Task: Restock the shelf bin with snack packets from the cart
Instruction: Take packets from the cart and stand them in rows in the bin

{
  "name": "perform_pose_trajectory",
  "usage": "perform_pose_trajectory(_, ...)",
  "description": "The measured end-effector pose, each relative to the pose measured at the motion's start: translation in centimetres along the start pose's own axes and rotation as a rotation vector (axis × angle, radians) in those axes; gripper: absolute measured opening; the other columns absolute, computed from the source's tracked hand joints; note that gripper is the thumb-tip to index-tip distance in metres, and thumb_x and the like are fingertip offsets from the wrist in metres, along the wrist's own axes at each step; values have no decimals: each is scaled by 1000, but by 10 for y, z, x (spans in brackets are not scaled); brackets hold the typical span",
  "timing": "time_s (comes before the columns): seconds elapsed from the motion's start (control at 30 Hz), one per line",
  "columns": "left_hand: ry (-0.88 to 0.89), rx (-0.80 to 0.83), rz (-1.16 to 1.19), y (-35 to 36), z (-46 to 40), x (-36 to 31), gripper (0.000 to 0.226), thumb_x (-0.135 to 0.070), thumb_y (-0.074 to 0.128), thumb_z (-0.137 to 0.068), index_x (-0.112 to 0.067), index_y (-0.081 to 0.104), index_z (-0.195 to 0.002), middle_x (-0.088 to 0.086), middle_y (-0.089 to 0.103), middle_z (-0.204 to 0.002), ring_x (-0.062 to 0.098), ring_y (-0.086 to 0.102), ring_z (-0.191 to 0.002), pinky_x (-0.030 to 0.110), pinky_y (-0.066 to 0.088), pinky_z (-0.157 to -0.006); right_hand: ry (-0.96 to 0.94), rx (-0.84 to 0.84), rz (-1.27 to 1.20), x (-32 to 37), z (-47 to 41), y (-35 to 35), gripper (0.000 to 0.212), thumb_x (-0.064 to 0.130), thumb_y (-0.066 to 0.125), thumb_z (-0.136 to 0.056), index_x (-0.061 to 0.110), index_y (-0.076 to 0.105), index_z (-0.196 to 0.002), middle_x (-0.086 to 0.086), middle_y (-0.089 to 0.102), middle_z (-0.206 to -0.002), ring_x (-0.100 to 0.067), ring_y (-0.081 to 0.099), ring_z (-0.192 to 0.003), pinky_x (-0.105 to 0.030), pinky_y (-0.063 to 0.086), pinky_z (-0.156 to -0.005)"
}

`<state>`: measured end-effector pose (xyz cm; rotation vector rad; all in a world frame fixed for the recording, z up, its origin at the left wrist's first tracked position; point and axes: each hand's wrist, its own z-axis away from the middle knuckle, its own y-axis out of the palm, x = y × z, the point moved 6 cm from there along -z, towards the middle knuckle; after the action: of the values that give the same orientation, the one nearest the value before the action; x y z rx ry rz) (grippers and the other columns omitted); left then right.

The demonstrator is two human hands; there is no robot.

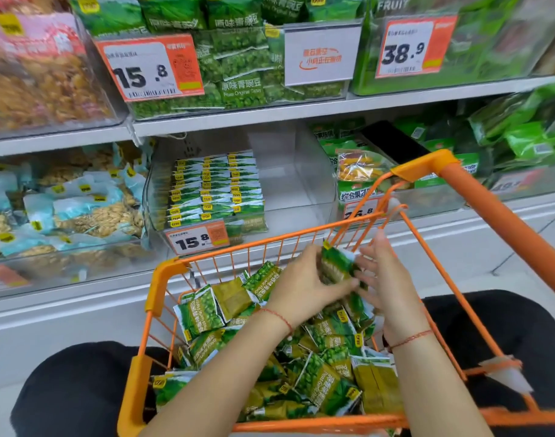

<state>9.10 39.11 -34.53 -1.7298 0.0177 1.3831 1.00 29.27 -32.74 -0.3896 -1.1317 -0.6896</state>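
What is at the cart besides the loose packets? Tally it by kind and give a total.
Hands: 2, left hand and right hand
Red wrist strings: 2
Orange cart: 1
Held bundle of packets: 1
Total: 6

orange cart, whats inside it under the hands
Loose green pea snack packets fill the orange cart; both hands hold a small stack above them. The cart's bottom is covered.

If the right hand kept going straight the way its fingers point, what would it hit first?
The right hand points up and away, so it would probably meet the cart's wire front wall first. The clear shelf bin lies beyond that. Depth is hard to judge from this view.
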Motion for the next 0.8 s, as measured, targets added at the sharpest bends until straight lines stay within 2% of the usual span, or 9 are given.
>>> perform_pose_trajectory(0.03,0,-47,39,-4,-1,-9,48,-53,73,-73,-28,48,-106,-11,62,-101,8,60,-91,26,50,-76,-10,61,49,-1,2,5,39,49,48,-92,19,57,-117,2,63,-110,-15,60,-102,-35,48,-88)
perform_pose_trajectory(0.1,48,-66,49,-7,-5,-26,48,-46,74,-73,-25,51,-110,-8,62,-105,12,60,-94,28,50,-79,-61,94,58,0,5,8,20,27,62,-89,20,60,-107,0,68,-96,-14,65,-89,-30,54,-75)
perform_pose_trajectory(0.17,119,90,33,0,-8,-36,60,-42,76,-72,-25,50,-124,-4,57,-121,14,54,-109,33,47,-94,-117,-19,-21,3,2,-3,15,8,61,-89,17,63,-100,-1,69,-87,-13,66,-77,-19,53,-56)
perform_pose_trajectory(0.23,135,274,-28,8,-9,-33,76,-38,77,-75,-25,39,-140,-4,43,-141,13,41,-128,32,35,-108,-142,-171,-150,5,0,-18,14,5,56,-91,17,60,-96,-3,66,-88,-13,64,-74,-15,48,-45)
perform_pose_trajectory(0.3,132,297,-156,8,-15,-22,70,-28,71,-83,-26,36,-144,-3,35,-149,14,32,-137,30,27,-112,-181,-235,-248,8,1,-25,13,6,53,-93,19,56,-93,-2,63,-88,-14,62,-72,-16,48,-46)
perform_pose_trajectory(0.4,221,258,-375,15,-18,-11,52,-10,60,-88,-28,49,-136,-3,40,-145,18,31,-136,33,24,-113,-225,-278,-353,12,4,-26,18,6,52,-93,23,51,-89,1,60,-83,-12,62,-64,-16,49,-46)
perform_pose_trajectory(0.53,330,320,-550,34,-21,0,42,-18,63,-89,-30,56,-129,-2,41,-144,20,28,-136,35,21,-113,-204,-274,-399,11,4,-25,13,5,52,-93,14,50,-103,0,59,-84,-13,62,-63,-16,49,-46)
perform_pose_trajectory(0.67,271,382,-525,42,-30,20,36,-24,63,-91,-26,60,-126,0,28,-154,21,19,-142,36,18,-116,-184,-239,-382,11,3,-23,13,4,53,-92,17,52,-94,1,60,-82,-14,62,-63,-17,49,-47)
perform_pose_trajectory(0.8,244,350,-455,37,-31,25,35,-20,64,-90,-20,62,-125,-1,33,-152,22,25,-141,33,22,-115,-175,-189,-343,9,1,-21,15,5,53,-92,20,52,-89,1,61,-84,-13,64,-64,-16,50,-49)
